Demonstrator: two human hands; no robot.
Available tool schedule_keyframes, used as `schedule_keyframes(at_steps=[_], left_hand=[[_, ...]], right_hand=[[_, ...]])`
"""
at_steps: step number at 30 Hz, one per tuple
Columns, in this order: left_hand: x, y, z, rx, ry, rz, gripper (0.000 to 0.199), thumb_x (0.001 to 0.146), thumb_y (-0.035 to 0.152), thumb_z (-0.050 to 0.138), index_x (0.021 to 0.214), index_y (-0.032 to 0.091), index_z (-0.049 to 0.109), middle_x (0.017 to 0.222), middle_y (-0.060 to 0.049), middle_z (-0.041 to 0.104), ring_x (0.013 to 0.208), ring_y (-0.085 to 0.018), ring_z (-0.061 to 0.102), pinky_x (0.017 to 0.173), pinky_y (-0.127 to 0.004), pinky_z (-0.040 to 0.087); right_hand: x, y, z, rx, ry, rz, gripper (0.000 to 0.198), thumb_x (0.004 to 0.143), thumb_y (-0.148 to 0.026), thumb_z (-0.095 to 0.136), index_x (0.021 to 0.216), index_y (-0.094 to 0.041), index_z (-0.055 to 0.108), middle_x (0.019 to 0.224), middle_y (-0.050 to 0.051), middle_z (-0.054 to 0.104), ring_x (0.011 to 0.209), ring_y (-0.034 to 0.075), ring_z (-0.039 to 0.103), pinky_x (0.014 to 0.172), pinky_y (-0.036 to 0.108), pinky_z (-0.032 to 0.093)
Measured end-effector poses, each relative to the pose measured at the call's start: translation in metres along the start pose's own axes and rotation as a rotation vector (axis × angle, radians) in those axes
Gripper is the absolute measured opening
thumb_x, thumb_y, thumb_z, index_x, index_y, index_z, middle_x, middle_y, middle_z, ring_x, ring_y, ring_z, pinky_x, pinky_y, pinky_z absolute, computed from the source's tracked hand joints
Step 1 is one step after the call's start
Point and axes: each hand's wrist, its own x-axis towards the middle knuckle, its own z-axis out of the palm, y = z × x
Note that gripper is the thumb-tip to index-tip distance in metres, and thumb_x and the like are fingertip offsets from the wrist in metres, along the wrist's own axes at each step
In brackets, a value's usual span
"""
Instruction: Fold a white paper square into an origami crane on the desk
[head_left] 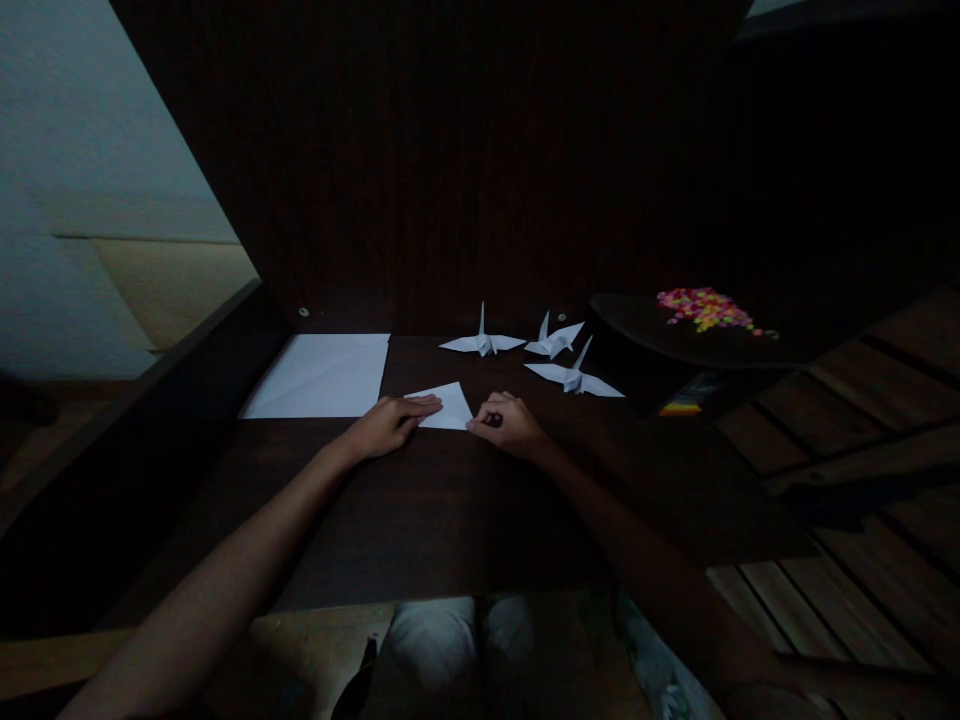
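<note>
A folded piece of white paper [448, 404] lies on the dark desk between my hands. My left hand [391, 422] rests flat on its left side, fingers stretched over the paper. At the paper's right corner, my right hand [508, 421] is closed, with thumb and fingertips pinching the corner. Behind the hands stand white folded paper cranes: one crane [481, 343] at the middle, a second crane [555, 341] to its right, and a third crane [574, 379] nearer to me. To the left lies a stack or sheet of white paper [322, 375].
A raised dark shelf [637, 325] on the right bears a heap of small colourful pieces [709, 308]. The desk's dark back panel [435, 180] rises behind the cranes, and a side board [150, 410] bounds the left. Wooden slats [847, 400] show at the right.
</note>
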Motion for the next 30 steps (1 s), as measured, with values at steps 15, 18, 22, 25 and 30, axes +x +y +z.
schedule_keyframes(at_steps=[15, 18, 22, 25, 30], left_hand=[[0.005, 0.007, 0.010, 0.026, 0.106, -0.037, 0.034, 0.091, 0.036, 0.053, 0.115, 0.017, 0.068, 0.120, -0.007, 0.068, 0.119, -0.023, 0.059, 0.105, -0.040, 0.045], [0.005, 0.011, 0.011, 0.031, 0.119, -0.060, 0.034, 0.090, 0.036, 0.054, 0.113, 0.016, 0.069, 0.118, -0.007, 0.069, 0.117, -0.023, 0.061, 0.104, -0.039, 0.046], [0.005, 0.010, 0.006, -0.005, 0.091, -0.063, 0.032, 0.091, 0.032, 0.051, 0.113, 0.016, 0.069, 0.119, -0.007, 0.068, 0.117, -0.023, 0.060, 0.104, -0.038, 0.046], [0.003, 0.004, 0.002, -0.034, 0.062, -0.029, 0.031, 0.091, 0.030, 0.051, 0.114, 0.017, 0.069, 0.122, -0.007, 0.066, 0.119, -0.022, 0.059, 0.105, -0.038, 0.045], [0.001, -0.006, 0.001, -0.059, 0.041, 0.034, 0.031, 0.091, 0.024, 0.050, 0.116, 0.018, 0.067, 0.126, -0.007, 0.064, 0.120, -0.022, 0.058, 0.106, -0.039, 0.044]], right_hand=[[0.004, -0.027, 0.018, -0.310, 0.091, 0.101, 0.045, 0.079, -0.058, 0.064, 0.061, -0.019, 0.053, 0.069, 0.001, 0.057, 0.073, 0.017, 0.051, 0.066, 0.030, 0.027], [0.005, -0.026, 0.020, -0.295, 0.086, 0.125, 0.046, 0.079, -0.059, 0.064, 0.060, -0.019, 0.052, 0.069, 0.001, 0.057, 0.073, 0.017, 0.050, 0.065, 0.030, 0.026], [0.005, -0.024, 0.020, -0.246, 0.070, 0.123, 0.043, 0.077, -0.054, 0.069, 0.060, -0.019, 0.052, 0.068, 0.000, 0.057, 0.073, 0.016, 0.049, 0.065, 0.029, 0.026], [0.005, -0.024, 0.017, -0.200, 0.067, 0.133, 0.039, 0.074, -0.047, 0.073, 0.059, -0.019, 0.051, 0.067, -0.001, 0.056, 0.072, 0.016, 0.049, 0.065, 0.028, 0.026], [0.007, -0.023, 0.010, -0.103, 0.035, 0.144, 0.033, 0.073, -0.036, 0.075, 0.057, -0.018, 0.051, 0.065, -0.002, 0.056, 0.069, 0.015, 0.050, 0.065, 0.027, 0.027]])
